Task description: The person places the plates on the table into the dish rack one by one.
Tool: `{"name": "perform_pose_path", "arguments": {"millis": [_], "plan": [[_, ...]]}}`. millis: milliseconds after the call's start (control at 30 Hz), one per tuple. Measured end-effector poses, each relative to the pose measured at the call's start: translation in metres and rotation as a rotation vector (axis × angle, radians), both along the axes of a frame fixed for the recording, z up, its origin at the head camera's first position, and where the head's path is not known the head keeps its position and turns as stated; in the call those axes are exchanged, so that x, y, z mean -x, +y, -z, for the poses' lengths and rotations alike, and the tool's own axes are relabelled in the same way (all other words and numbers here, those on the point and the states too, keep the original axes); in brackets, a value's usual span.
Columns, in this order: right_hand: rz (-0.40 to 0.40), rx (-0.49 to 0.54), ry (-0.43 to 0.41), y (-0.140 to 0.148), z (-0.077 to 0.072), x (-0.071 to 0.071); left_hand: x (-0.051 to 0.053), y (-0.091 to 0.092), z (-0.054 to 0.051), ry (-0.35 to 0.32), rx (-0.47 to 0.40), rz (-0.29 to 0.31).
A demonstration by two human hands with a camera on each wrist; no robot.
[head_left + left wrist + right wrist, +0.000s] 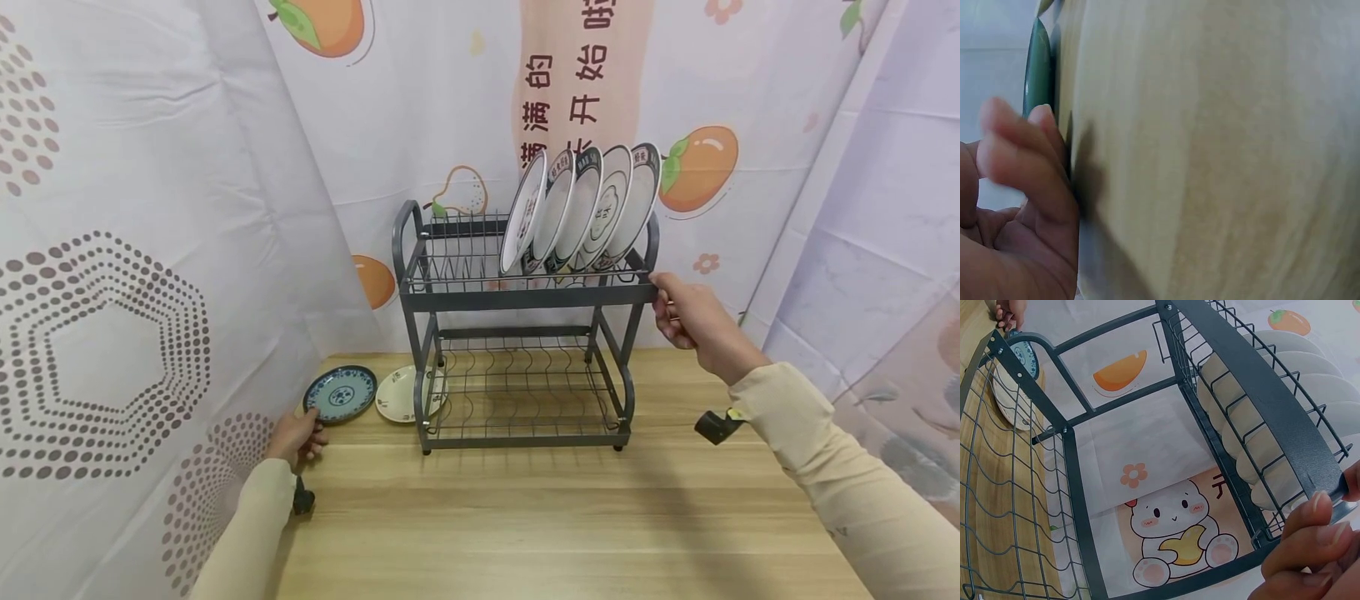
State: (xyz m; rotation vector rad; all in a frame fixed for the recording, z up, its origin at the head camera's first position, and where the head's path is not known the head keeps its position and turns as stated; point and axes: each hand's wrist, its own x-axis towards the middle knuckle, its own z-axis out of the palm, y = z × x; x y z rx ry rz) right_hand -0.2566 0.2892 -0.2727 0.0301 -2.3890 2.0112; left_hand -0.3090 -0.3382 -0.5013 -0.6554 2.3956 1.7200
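A dark grey two-tier dish rack (525, 297) stands on the wooden table, its upper tier holding several white plates (581, 212) on edge at the right. My right hand (693, 321) grips the upper tier's front right corner, thumb on top and fingers curled beneath; its fingers (1310, 540) show at the rack's edge in the right wrist view. Far left, my left hand (296, 435) pinches the near rim of a small blue-patterned plate (341, 393), which lies low by the tabletop. The plate's green underside (1038, 69) shows beyond the fingers in the left wrist view; the thumb's contact is hidden there.
A small white plate (393, 393) lies right of the blue one, partly behind the rack's left leg. The lower wire shelf (525, 392) bears no dishes. Printed cloth (465, 100) hangs behind the table (525, 517) and along both sides.
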Motion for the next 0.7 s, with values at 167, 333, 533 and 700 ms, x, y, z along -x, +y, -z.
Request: {"name": "perform_pose_path", "arguments": {"millis": [167,333,533,700], "plan": [[-0.006,-0.01,-0.001,0.0004,-0.0004,0.001,-0.0007,-0.0048,0.004,0.0,0.049,0.011],[-0.005,-0.001,-0.001,0.0012,-0.0009,0.0006,0.0031,-0.0082,0.0047,-0.007,0.087,0.014],[-0.004,-0.006,-0.002,0.0008,-0.0014,-0.0013,0.0064,-0.0097,0.0073,-0.014,0.104,-0.004],[-0.008,-0.005,0.002,-0.0012,-0.0017,-0.002,0.0042,-0.0082,0.0072,-0.01,0.13,-0.015]]}}
